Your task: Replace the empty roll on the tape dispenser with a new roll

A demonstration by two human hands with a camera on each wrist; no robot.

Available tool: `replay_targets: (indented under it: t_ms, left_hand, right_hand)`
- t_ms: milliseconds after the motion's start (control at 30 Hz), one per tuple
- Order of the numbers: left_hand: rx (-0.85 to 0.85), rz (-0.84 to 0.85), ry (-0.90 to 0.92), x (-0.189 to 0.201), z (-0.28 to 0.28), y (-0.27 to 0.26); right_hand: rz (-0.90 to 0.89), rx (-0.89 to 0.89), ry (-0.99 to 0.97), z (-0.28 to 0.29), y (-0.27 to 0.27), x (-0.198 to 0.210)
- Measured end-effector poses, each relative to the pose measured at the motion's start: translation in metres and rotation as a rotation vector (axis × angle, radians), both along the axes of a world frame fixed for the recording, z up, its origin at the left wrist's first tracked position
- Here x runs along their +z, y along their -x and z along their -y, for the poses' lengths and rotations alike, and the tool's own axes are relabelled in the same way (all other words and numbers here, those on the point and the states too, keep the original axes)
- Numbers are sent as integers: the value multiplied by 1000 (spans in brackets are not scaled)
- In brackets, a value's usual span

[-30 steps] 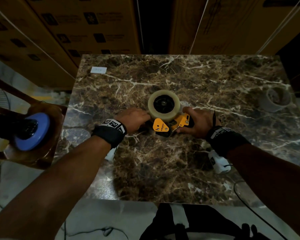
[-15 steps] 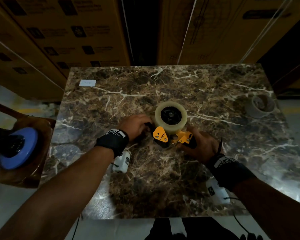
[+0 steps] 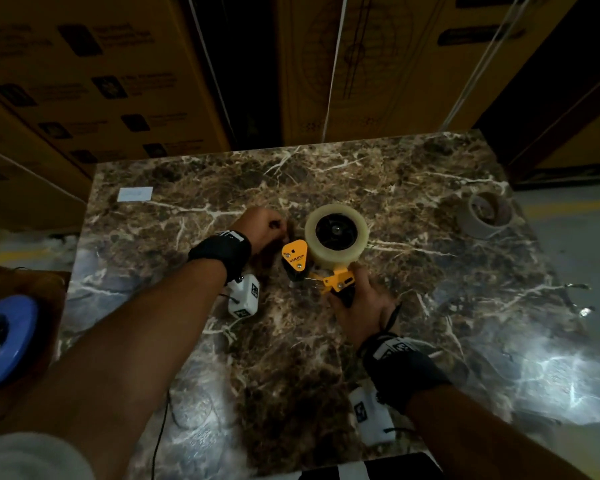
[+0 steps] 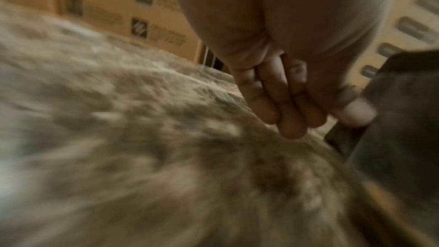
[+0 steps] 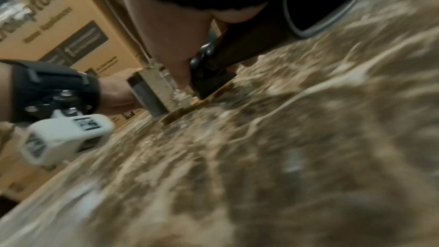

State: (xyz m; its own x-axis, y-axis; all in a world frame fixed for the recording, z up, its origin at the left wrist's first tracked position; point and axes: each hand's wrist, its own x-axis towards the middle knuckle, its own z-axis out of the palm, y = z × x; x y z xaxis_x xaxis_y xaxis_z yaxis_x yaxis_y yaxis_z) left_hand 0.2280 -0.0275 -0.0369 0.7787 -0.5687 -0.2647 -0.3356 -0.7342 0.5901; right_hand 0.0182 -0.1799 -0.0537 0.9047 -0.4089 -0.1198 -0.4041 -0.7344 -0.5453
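Observation:
A yellow and black tape dispenser (image 3: 294, 258) lies on its side on the marble table (image 3: 326, 358), with a pale full tape roll (image 3: 333, 259) on its black hub. My right hand (image 3: 361, 306) grips the black handle (image 5: 237, 44) from the near side. My left hand (image 3: 264, 225) sits just left of the dispenser's front end. Its fingers (image 4: 285, 100) are curled into the palm, and I see nothing in them. The thumb is close to the dark dispenser body (image 4: 399, 119). The empty grey core (image 3: 478, 228) lies at the table's far right.
Cardboard boxes (image 3: 84, 81) stand stacked right behind the table's far edge. A small white label (image 3: 134, 194) is stuck at the far left corner. A blue disc-shaped object (image 3: 4, 341) rests on a wooden seat left of the table.
The dispenser has swung so its handle points toward me, and my right hand turned with it. My left hand has come off the dispenser's front and drawn slightly left.

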Motion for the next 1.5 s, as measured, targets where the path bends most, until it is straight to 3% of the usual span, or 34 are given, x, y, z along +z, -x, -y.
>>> replay_targets:
  t_ms: [300, 567, 767, 1067, 1233, 1433, 1500]
  left_hand:
    - [24, 6, 19, 9, 20, -29]
    - [190, -187, 124, 6, 33, -34]
    - [311, -481, 328, 7, 7, -29]
    - [313, -510, 516, 0, -22, -16]
    - [316, -423, 480, 6, -19, -11]
    - [446, -6, 393, -1, -55, 15]
    - [431, 55, 336, -7, -63, 38]
  right_hand:
    - [-10, -41, -68, -22, -11, 4]
    - [16, -21, -104, -15, -11, -5]
    - [-53, 135, -290, 7, -4, 6]
    - [-176, 240, -339, 12, 16, 31]
    - [-168, 225, -315, 5, 16, 32]
    - [-125, 209, -77, 2, 30, 18]
    - [-119, 248, 11, 0, 39, 13]
